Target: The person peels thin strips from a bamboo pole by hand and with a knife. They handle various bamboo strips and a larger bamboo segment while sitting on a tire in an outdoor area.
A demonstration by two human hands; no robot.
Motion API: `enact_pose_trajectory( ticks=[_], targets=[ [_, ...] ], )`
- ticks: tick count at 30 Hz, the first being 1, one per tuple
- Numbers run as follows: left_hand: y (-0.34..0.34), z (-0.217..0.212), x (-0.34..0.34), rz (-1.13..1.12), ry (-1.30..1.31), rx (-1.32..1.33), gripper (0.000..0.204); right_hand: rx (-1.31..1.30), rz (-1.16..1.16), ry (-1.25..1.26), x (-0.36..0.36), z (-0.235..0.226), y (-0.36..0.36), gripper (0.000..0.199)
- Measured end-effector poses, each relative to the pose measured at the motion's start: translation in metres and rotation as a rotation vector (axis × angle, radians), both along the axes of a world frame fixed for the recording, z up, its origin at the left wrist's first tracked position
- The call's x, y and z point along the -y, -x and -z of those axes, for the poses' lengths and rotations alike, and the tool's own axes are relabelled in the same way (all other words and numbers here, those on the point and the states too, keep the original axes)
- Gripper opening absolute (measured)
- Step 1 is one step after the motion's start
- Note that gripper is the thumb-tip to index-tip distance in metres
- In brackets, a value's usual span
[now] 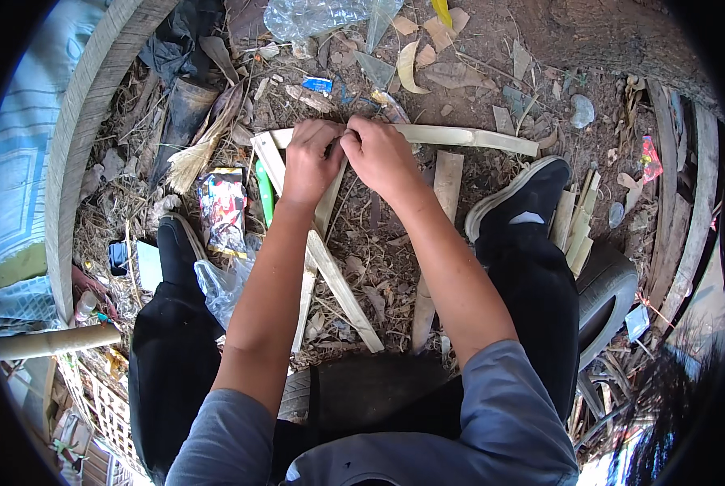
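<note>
A long pale strip of split bamboo (467, 138) runs crosswise in front of me, its right part sticking out well past my hands. My left hand (312, 154) and my right hand (374, 152) are side by side, both closed around the strip near its left part. Their thumbs nearly meet, and the fingers cover that stretch of it. Below my left hand, more bamboo strips (342, 287) lie crossed on the ground. A bright green handle-like object (265, 190) shows beside my left wrist; the rest of it is hidden.
My shoes flank the work area. Right of the right shoe are cut bamboo pieces (577, 219) and a tyre (608, 296). A wider bamboo slat (447, 182) lies between my legs. A shiny packet (223, 209) and a clear plastic bottle (310, 18) lie among dry leaves.
</note>
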State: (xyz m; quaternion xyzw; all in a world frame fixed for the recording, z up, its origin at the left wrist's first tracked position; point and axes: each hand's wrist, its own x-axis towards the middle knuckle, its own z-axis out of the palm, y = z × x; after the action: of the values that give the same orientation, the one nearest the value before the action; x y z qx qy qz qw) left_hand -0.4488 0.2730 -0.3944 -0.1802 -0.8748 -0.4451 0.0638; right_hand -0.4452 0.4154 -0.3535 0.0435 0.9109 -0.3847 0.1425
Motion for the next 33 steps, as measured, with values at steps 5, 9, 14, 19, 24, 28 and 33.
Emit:
enact_pose_trajectory(
  ticks=[5, 9, 14, 19, 24, 28, 33],
  targets=[
    [-0.003, 0.000, -0.007, -0.030, 0.016, -0.017, 0.018, 0.023, -0.010, -0.039, -0.004, -0.006, -0.001, 0.022],
    [-0.006, 0.005, -0.011, -0.076, -0.004, -0.034, 0.014, -0.016, 0.223, 0.084, -0.016, -0.018, -0.023, 0.022],
    [-0.006, 0.006, -0.007, -0.072, 0.005, -0.041, 0.013, -0.069, 0.686, 0.112, -0.045, -0.044, -0.158, 0.023],
    [-0.011, 0.006, -0.007, -0.078, 0.010, -0.049, 0.012, 0.074, 0.660, -0.253, -0.032, -0.034, -0.262, 0.048],
    [-0.007, 0.004, -0.012, -0.074, 0.003, -0.069, 0.013, 0.358, 0.731, -0.323, -0.046, -0.005, -0.299, 0.050],
    [-0.007, 0.003, -0.007, -0.077, 0.006, -0.054, 0.012, 0.264, 0.678, -0.246, -0.040, -0.014, -0.287, 0.034],
    [-0.006, 0.005, -0.006, -0.065, -0.009, -0.074, 0.014, 0.162, 0.766, -0.059, -0.037, -0.029, -0.279, 0.037]
  ],
)
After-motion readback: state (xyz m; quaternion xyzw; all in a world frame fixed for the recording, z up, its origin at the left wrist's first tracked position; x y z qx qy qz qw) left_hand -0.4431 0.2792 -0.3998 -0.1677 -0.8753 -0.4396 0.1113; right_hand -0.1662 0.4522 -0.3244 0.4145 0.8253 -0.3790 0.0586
